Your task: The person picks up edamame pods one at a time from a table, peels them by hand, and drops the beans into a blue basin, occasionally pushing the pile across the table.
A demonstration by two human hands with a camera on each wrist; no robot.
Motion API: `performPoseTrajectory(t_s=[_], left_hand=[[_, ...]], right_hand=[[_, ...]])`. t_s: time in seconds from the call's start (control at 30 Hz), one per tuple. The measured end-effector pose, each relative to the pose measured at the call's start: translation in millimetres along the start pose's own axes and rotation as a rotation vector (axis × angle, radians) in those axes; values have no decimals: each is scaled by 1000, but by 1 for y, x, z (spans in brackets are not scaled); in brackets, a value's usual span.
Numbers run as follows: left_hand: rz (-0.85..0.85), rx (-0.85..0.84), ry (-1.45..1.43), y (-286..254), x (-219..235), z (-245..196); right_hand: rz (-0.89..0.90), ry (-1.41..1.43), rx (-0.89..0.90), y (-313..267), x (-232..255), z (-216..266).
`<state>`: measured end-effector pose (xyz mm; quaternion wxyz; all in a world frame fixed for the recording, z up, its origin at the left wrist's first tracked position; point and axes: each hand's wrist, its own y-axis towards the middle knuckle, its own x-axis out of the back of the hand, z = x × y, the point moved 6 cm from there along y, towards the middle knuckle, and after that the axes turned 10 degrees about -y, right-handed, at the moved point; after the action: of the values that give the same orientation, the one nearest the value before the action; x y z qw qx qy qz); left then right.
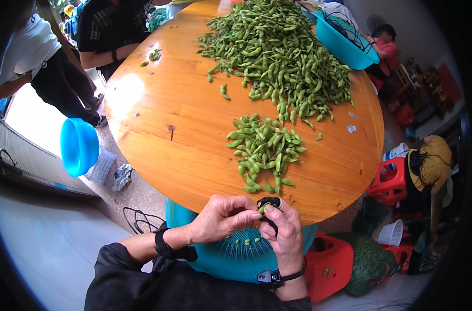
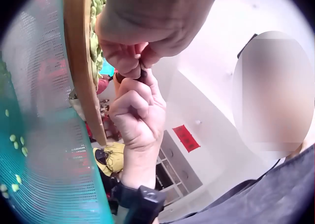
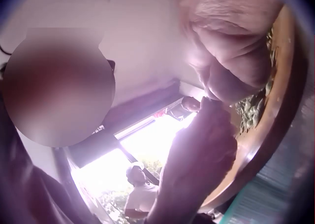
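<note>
A green soybean pod (image 1: 263, 207) is pinched between both hands at the table's near edge. My left hand (image 1: 220, 218) grips its left end with thumb and forefinger. My right hand (image 1: 284, 230), with black covering on its fingers, holds the pod from the other side. In the left wrist view the fingertips of the left hand (image 2: 157, 22) and right hand (image 2: 138, 113) meet, mostly hiding the pod. Below them sits a large teal basket (image 1: 215, 264) with several shelled beans (image 1: 247, 241) in it. A small pile of pods (image 1: 267, 147) lies just beyond the hands.
A big heap of pods (image 1: 277, 52) covers the far part of the round wooden table (image 1: 168, 150). A blue basin (image 1: 344, 44) stands at its far right edge. Red stools (image 1: 326, 264) are on the right, a blue tub (image 1: 79, 146) on the left. Other people stand around the table.
</note>
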<state>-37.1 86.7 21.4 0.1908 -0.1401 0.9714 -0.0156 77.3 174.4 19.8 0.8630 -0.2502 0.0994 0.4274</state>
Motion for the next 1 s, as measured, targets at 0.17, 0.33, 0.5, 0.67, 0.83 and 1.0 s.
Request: performPoseTrajectory(t_s=[0.17,0.33,0.5,0.67,0.83,1.0], left_hand=[[-16,165,-259,2,7,9],[-12,25,49,-1,7,-3],[-44,-59,255,-4,6,-16],[-74,-408,462,-7,3,-23],[9,83,-288,-7,2,3],[61,369,-754,-6,-5,24]], right_hand=[[-28,-289,127,-12,-8,14],[-62,-412,107,-16,-7,15],[-85,-591,188,-14,-9,21],[-95,-707,297,-13,-13,25],[5,-364,184,-13,-11,17],[5,-294,210,-14,-6,12]])
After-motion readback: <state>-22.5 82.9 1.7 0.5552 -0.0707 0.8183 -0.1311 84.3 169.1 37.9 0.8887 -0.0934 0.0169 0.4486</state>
